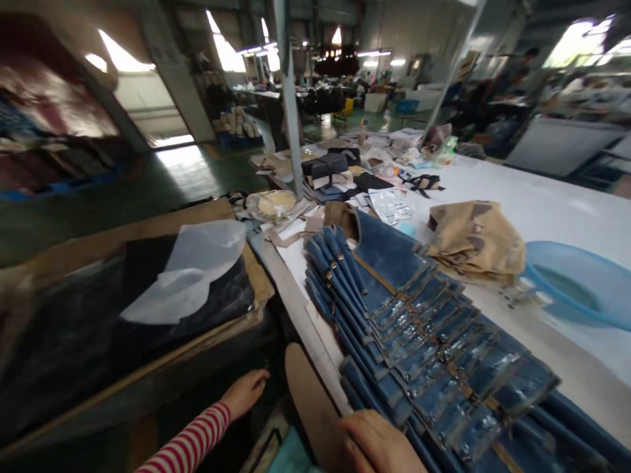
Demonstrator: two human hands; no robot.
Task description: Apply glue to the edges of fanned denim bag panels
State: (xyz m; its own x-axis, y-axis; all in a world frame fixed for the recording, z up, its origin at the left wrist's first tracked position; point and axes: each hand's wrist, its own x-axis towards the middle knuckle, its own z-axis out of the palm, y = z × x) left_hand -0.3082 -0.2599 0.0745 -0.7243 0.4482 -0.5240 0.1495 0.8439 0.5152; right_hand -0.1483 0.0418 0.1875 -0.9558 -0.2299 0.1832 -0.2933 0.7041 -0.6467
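Observation:
My left hand (246, 393), below a red-and-white striped sleeve (190, 441), hangs over the dark gap between two work surfaces. Its fingers are loosely bent and a little apart, with nothing visible in them. At the bottom edge, my right hand (382, 443) is blurred and partly cut off, fingers curled under. It lies near a tan rounded panel (311, 394) and the stacked blue pieces; whether it grips either is hidden. The overlapping blue leather-like pieces (394, 328), with brown straps, glossy flaps and small metal fittings, spread in a row along the white table (557, 190).
A blue plastic basin (606, 276) and a tan patterned cloth bundle (478, 240) stand at right. Scraps, pouches and papers pile up behind, by a metal pole (294, 131). To the left, translucent sheets (190, 276) lie on black material over cardboard (256, 282).

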